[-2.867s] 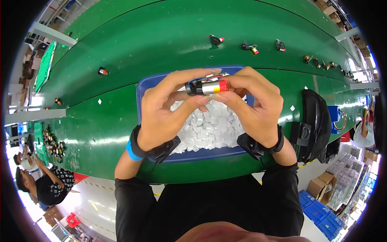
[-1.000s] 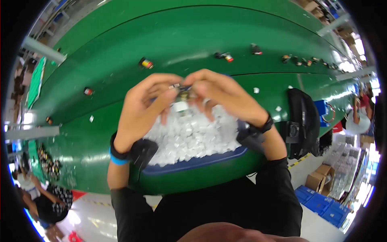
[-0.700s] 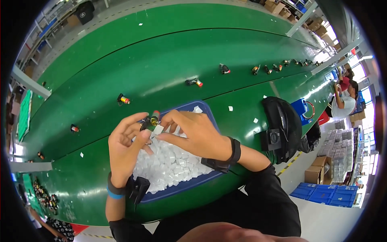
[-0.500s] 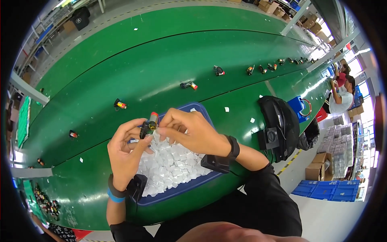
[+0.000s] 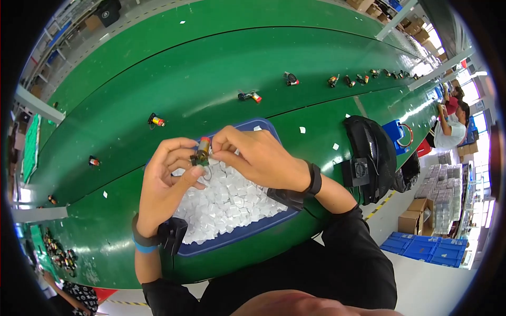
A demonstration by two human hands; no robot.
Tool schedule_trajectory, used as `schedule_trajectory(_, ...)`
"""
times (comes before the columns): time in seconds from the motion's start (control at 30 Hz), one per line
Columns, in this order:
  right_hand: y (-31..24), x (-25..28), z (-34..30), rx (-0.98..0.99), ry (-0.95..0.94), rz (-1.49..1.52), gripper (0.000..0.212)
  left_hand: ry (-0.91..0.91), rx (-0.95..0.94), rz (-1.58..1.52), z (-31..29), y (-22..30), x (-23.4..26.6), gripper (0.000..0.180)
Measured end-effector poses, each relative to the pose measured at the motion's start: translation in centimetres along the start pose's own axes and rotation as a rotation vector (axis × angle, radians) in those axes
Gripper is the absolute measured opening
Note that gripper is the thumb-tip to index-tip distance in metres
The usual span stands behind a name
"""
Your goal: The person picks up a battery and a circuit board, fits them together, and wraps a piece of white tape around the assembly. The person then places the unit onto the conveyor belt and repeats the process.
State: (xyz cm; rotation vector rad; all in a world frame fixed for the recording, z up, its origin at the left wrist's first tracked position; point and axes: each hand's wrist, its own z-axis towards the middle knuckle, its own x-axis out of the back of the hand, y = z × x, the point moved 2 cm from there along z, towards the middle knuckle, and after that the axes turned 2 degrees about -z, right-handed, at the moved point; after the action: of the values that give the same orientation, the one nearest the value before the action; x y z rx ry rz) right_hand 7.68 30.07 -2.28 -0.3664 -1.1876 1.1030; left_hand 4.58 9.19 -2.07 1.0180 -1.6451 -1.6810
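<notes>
Over the tray, my left hand (image 5: 166, 181) pinches a small electronic assembly (image 5: 204, 145) between thumb and fingers. It has a cylinder with a red end and a gold-brown body, above a dark base, with a thin wire looping below. My right hand (image 5: 263, 160) is closed, its thumb and forefinger pinched against the assembly's right side; what lies between those fingertips is hidden. Beneath both hands is a blue tray (image 5: 232, 244) heaped with small white folded pieces (image 5: 232, 210). Each wrist wears a dark strap with a black box.
Similar assemblies (image 5: 157, 121) lie in a line along the green belt (image 5: 200, 68). More are piled (image 5: 58, 253) at the far left. To the right are a black bag (image 5: 371, 152) and a blue holder (image 5: 394, 138). Co-workers (image 5: 450, 126) sit farther right; another person (image 5: 79, 295) is at lower left.
The assembly has turned slightly in my left fingers, and its loop of wire now shows below. My right fingertips have moved up along its side. The whole view has shifted a little.
</notes>
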Motion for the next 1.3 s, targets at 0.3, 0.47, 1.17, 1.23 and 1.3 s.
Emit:
schedule_trajectory(0.3,-0.1,1.1,-0.2,-0.253,-0.109,0.435,0.017,0.056,0.004,0.007,-0.8,0.3,1.3,0.038)
schedule_trajectory(0.47,0.5,1.2,0.2,-0.128,-0.070,-0.065,0.030,0.075,-0.143,0.088,-0.9,1.1,0.3,0.041)
schedule_trajectory(1.17,-2.9,2.0,0.1,0.357,0.037,-0.063,0.033,0.008,-0.126,0.010,-1.5,1.3,-0.7,0.037)
schedule_trajectory(1.23,-3.0,2.0,-0.2,0.378,0.046,-0.095,0.033,0.015,-0.034,-0.091,-1.2,1.4,-1.2,0.038)
schedule_trajectory(1.3,-3.1,1.9,-0.5,0.421,0.056,-0.159,0.034,0.021,0.015,-0.140,-1.0,1.3,-1.5,0.038)
